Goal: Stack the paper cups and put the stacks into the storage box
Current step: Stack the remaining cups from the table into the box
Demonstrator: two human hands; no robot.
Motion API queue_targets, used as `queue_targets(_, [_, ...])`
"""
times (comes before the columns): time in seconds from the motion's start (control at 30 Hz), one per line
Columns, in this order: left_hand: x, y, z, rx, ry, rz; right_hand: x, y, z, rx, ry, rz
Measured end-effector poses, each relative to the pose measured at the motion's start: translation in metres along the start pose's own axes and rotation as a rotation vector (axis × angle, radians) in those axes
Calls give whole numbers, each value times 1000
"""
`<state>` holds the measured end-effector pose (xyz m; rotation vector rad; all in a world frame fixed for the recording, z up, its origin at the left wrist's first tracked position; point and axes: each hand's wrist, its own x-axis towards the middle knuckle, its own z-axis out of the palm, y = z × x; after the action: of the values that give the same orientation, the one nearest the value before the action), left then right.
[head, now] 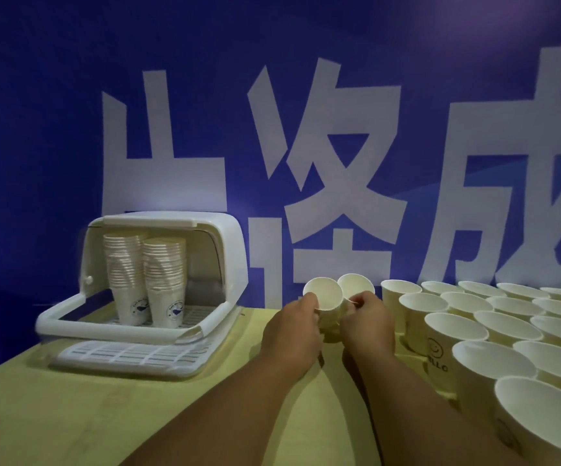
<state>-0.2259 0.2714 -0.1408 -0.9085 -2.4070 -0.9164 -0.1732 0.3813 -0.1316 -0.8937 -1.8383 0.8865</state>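
My left hand (292, 327) grips a white paper cup (323, 294) at the table's middle, tilted with its mouth toward me. Beside it, my right hand (368, 322) holds a second paper cup (356, 284), its rim touching the first one. To the left stands the white storage box (225, 260) with its lid flipped up. Inside it stand two tall stacks of cups (148, 274), side by side on the slatted floor. Several loose upright cups (494, 331) crowd the right side of the table.
The yellow-green table (87, 415) runs from the box to the near edge. A blue banner with large white characters (322, 146) hangs right behind the table. The box's clear front flap lies open on the table in front of it.
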Motion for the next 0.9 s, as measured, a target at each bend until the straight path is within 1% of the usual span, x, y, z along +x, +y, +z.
queue_targets(0.07, [-2,1,-8,-2,64,-5,1,-2,0,26,7,-31])
queue_targets(0.23, [-8,8,-33,87,177,100,0,-11,-1,153,21,-74])
queue_targets(0.33, [-13,9,-57,82,250,135,-2,-24,-4,208,19,-115])
queue_targets(0.43, [-18,6,-88,81,302,196,-4,-40,-6,211,-12,-209])
queue_targets(0.53, [-26,-6,-125,101,389,278,-5,-56,-10,216,-45,-273])
queue_targets(0.63, [-33,-32,-159,99,460,266,-10,-76,-16,210,-76,-327])
queue_targets(0.77, [-36,-77,-188,18,469,211,-18,-104,-23,269,-99,-375])
queue_targets(0.83, [-38,-97,-193,-9,430,217,-23,-118,-24,296,-107,-411])
queue_targets(0.9, [-37,-112,-193,17,361,187,-30,-131,-25,291,-116,-463])
